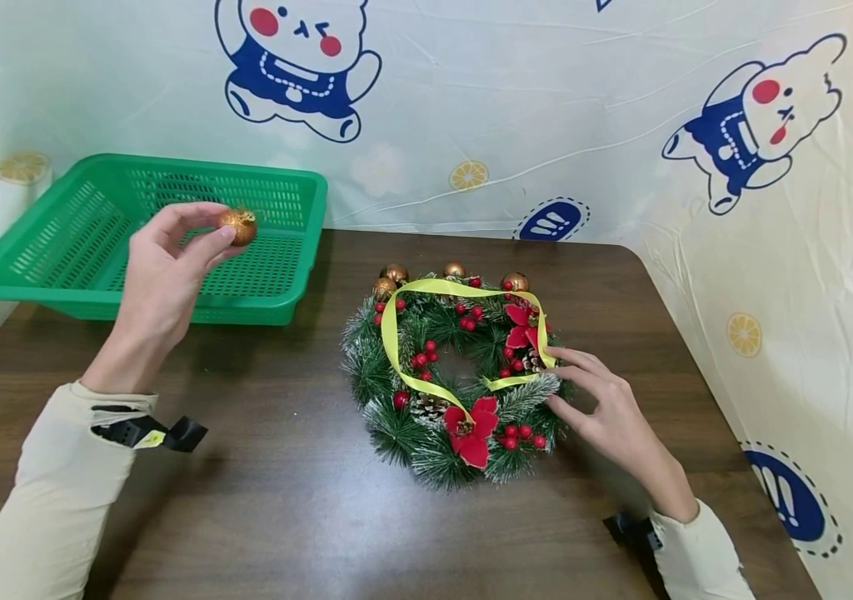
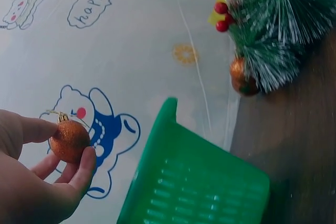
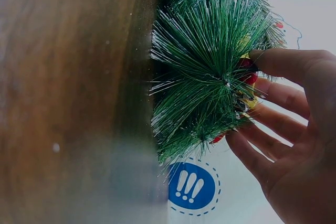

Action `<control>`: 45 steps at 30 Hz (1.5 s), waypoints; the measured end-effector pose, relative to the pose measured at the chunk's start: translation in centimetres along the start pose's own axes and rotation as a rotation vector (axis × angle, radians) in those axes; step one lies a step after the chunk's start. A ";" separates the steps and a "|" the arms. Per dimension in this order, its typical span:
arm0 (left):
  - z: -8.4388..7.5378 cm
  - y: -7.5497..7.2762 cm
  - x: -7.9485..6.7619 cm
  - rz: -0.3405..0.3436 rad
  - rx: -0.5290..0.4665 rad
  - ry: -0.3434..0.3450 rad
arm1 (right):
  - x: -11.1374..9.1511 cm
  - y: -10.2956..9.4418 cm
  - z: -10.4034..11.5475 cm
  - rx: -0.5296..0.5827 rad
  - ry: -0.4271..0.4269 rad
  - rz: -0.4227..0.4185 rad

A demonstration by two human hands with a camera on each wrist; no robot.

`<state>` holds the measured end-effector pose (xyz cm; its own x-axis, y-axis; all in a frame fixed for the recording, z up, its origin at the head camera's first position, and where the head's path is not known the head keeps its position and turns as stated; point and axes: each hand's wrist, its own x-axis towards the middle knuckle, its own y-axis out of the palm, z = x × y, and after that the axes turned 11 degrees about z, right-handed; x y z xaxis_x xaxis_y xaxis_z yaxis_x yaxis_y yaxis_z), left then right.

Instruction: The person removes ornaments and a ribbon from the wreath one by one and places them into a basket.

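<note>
My left hand point(image 1: 160, 271) pinches a small glittery copper-gold bauble point(image 1: 241, 228) between thumb and fingers, over the green basket. In the left wrist view the bauble point(image 2: 71, 141) shows a gold cap with a loop at its top. A frosted green wreath point(image 1: 391, 427) lies flat on the table, with red berries, red flowers point(image 1: 473, 433), pinecones and a yellow ribbon point(image 1: 391, 333) on it. Several copper-gold baubles point(image 1: 515, 282) sit along its far edge. At the wreath's right side, my right hand point(image 1: 614, 408) rests its loosely extended fingertips near the ribbon and a pinecone.
The green plastic basket point(image 1: 297, 292) with slotted walls stands at the back left of the brown wooden table point(image 1: 306, 500). Behind and to the right hangs a pale printed sheet point(image 1: 426, 100) with cartoon figures.
</note>
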<state>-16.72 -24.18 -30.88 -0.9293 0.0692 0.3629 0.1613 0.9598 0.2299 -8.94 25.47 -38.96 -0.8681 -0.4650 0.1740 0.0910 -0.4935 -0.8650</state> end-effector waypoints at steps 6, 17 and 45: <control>0.3 -1.0 0.2 -0.021 0.069 -0.021 | 0.0 -0.1 0.0 0.001 0.005 0.002; 1.2 -3.1 0.5 -0.073 0.571 -0.127 | 0.0 0.0 0.0 0.013 0.000 0.004; 1.8 -4.8 0.4 -0.036 0.902 -0.103 | -0.1 0.1 0.0 0.025 0.011 0.003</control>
<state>-18.44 -28.25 -33.47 -0.9609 0.0172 0.2765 -0.1497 0.8075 -0.5706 -8.85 25.43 -39.09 -0.8732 -0.4583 0.1660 0.1056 -0.5104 -0.8534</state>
